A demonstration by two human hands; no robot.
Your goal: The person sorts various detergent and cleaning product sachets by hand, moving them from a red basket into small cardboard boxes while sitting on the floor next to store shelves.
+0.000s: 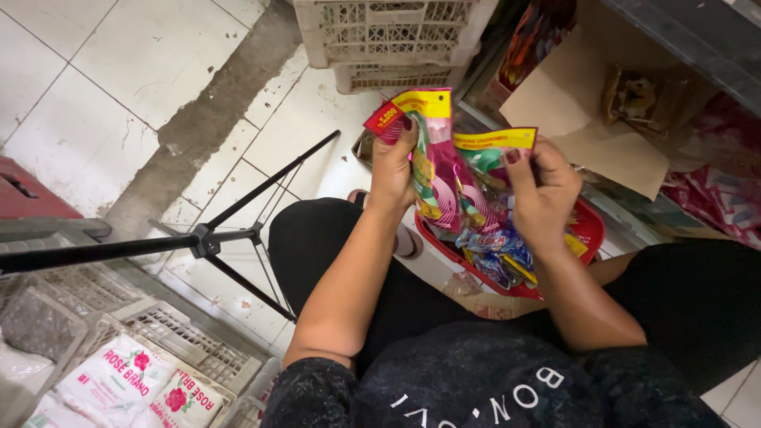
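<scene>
Sitting low over the tiled floor [95,71], the person holds a bunch of sachet packets [448,182] over a red basket [590,230] at two o'clock from the knees. The left hand [392,170] has its fingers pinching the red-and-yellow packet tops at twelve o'clock; the right hand [543,194] pinches a yellow-topped packet beside it. Farther out, white crates [388,36] stand at twelve and cardboard [587,119] at one.

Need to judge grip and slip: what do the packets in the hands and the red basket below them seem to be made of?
Packets: thin glossy plastic film, it seems; they crinkle and glint in the left hand and right hand. Red basket: likely rigid moulded plastic, smooth with an even colour and a thin rim.
</scene>
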